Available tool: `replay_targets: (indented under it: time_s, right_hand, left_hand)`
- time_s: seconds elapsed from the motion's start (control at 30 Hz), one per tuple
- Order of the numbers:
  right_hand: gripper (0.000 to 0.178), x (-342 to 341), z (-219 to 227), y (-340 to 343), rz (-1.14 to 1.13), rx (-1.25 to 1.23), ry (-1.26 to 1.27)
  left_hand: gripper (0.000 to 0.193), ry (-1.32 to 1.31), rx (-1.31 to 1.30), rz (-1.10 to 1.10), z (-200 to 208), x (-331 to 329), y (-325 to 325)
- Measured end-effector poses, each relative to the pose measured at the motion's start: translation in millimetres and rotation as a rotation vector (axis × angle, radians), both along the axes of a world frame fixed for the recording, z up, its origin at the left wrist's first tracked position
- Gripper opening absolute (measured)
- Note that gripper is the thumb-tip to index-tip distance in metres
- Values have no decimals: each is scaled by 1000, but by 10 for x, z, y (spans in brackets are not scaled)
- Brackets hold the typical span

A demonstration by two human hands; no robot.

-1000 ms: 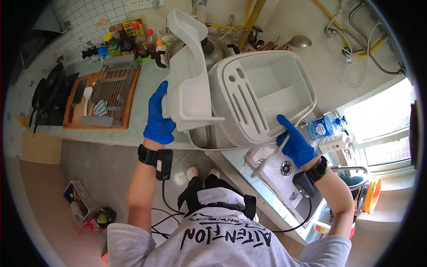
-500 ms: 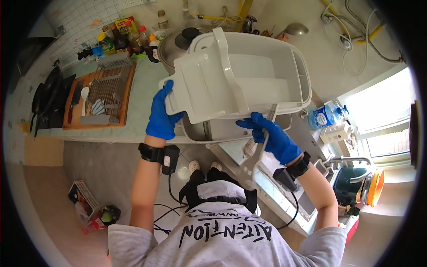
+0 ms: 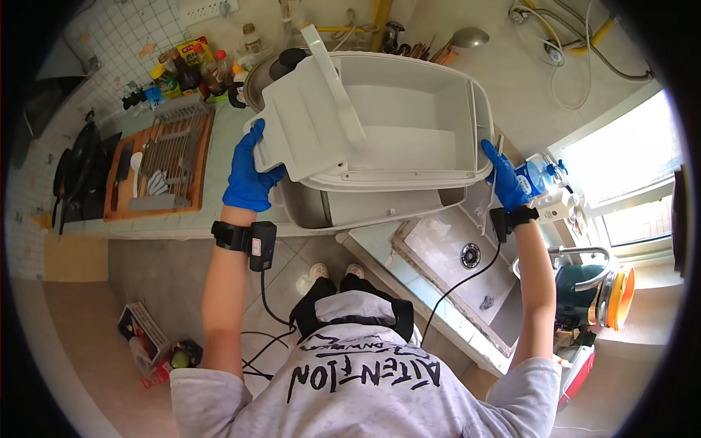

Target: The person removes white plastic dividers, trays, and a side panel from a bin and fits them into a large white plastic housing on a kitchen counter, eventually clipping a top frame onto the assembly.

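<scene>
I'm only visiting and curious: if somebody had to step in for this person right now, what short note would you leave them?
Left hand, blue-gloved, grips the left end of the big white plastic tub.
Right hand, also gloved, holds the tub's right rim.
The tub is up in the air, tipped, above the metal basin by the counter.
Its white tray part hangs at the left end.
Done: tub lifted.
Left: setting it down; the sink lies below right.

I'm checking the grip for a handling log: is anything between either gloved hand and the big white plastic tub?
Nothing visible. The left hand grips the white plastic tub at its left end, by the flat drain panel, and the right hand holds its right rim. Only the blue gloves lie between skin and plastic.
</scene>
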State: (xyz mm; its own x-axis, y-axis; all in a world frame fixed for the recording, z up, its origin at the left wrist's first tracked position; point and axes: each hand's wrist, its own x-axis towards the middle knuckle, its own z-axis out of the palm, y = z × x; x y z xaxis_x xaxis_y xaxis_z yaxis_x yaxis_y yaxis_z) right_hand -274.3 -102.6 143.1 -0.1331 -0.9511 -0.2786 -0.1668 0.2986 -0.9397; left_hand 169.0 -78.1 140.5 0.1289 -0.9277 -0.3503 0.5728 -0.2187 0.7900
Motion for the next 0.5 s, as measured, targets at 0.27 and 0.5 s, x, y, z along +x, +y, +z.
replay_targets:
  time_s: [0.27, 0.5]
  right_hand:
    - [42, -163, 514, -160, 427, -267, 488]
    - [39, -77, 1030, -428, 530, -231, 691]
  left_hand:
    - [40, -308, -416, -75, 423, 304, -153]
    - [53, -960, -729, -120, 612, 761, -402]
